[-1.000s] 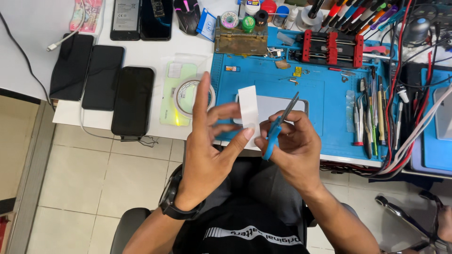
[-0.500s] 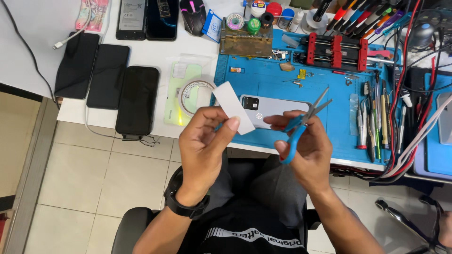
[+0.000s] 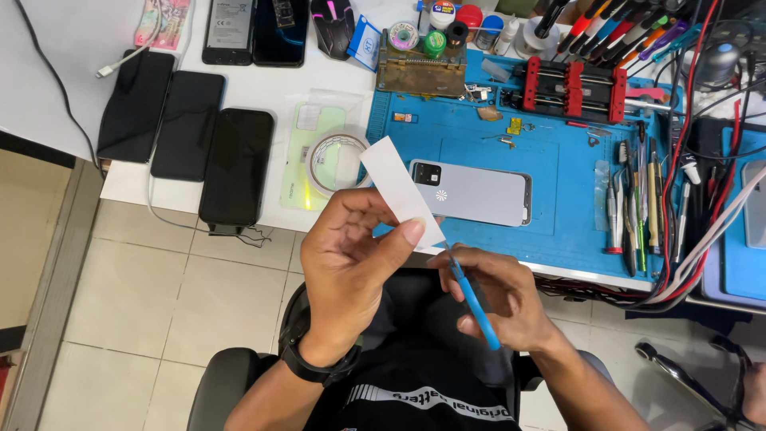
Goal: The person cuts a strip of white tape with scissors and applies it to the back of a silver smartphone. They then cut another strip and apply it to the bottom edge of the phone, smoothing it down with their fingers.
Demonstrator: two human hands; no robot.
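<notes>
A: Strip grip?
B: Left hand (image 3: 351, 255) pinches white strip (image 3: 399, 191) w/ thumb + fingers, tilted up over desk edge so scissors meet its lower end.
A: Right?
B: Right hand (image 3: 495, 299) closed on blue scissors (image 3: 472, 299); blades hidden behind strip.
A: Labels?
B: Green-white pkg (image 3: 307, 156) under tape roll (image 3: 335, 164), left of blue mat (image 3: 558, 199).

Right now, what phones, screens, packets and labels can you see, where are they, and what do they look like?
Three dark phones: side by side on the white table's left, black screens off.
Two more phones: top edge, dark, one with a white label.
Silver-white phone: face down on the blue mat.
Clear packet: pale green and white, under a tape roll.
White strip: blank, in the left hand.
Scissors: blue-handled, in the right hand.
</notes>
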